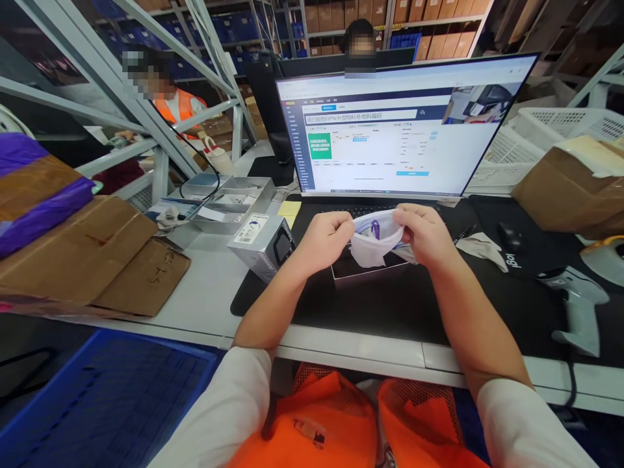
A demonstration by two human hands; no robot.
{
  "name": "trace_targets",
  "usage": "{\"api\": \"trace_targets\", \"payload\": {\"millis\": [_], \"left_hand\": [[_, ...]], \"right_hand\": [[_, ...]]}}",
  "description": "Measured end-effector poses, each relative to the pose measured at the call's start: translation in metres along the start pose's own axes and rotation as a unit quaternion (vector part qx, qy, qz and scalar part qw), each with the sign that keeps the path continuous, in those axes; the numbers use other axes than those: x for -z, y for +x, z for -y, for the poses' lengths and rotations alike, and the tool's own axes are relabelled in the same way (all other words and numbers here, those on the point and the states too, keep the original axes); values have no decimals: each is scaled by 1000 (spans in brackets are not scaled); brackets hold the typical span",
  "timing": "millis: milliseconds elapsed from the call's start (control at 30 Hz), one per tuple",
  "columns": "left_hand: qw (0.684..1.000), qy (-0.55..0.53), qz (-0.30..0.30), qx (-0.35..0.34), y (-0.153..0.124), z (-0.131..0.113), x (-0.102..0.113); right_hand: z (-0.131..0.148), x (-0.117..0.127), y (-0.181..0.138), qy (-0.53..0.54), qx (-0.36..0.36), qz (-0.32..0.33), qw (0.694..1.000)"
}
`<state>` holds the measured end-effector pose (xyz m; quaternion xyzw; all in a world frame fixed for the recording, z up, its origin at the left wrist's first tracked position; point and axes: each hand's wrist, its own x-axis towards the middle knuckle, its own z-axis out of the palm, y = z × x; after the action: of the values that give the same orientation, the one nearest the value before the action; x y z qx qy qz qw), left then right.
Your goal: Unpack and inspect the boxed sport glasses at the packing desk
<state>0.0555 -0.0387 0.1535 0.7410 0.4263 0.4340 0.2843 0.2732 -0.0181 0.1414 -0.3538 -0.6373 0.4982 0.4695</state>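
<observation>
Over the black desk mat, a whitish soft plastic bag (373, 252) is stretched between my two hands with its mouth apart. My left hand (325, 239) pinches the left side of the rim. On the opposite side my right hand (425, 233) grips the rim between thumb and fingers. Something small and purple (375, 229) shows inside the bag; its kind is unclear. Below the bag lies a flat dark box (348, 268) with a pale edge, partly covered. A grey product box (263, 246) with a white label stands left of my left hand.
A monitor (370, 156) stands behind my hands. To the right are a barcode scanner (578, 305), a mouse (509, 237), a crumpled white piece (482, 250) and a carton (570, 185). Cardboard boxes (73, 253) sit left, above a blue crate (107, 390). Two people are beyond the desk.
</observation>
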Motion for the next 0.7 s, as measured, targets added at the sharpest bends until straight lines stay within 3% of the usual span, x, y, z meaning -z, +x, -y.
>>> {"api": "trace_targets", "payload": {"millis": [133, 200, 267, 333, 400, 500, 600, 700], "left_hand": [[987, -143, -64, -27, 5, 13, -6], [973, -205, -92, -42, 7, 18, -10], [974, -210, -63, -57, 7, 17, -15], [982, -155, -23, -106, 4, 12, -19], [980, -84, -18, -181, 2, 6, -22], [967, -45, -73, -241, 3, 4, -23], [964, -46, -137, -224, 8, 14, -23], [978, -19, -87, -188, 13, 29, -35]], "right_hand": [[-10, 9, 2, 2, 102, -20, 995], [-13, 9, 3, -48, 132, 20, 990], [-15, 3, 4, -114, 122, 103, 981], [-16, -5, 3, -137, 126, 134, 973], [-13, -12, 1, -138, 148, 118, 972], [-1, -6, -3, -170, 136, 84, 972], [12, 22, -7, -184, 95, 24, 978], [18, 63, -8, -231, 70, -92, 966]]}}
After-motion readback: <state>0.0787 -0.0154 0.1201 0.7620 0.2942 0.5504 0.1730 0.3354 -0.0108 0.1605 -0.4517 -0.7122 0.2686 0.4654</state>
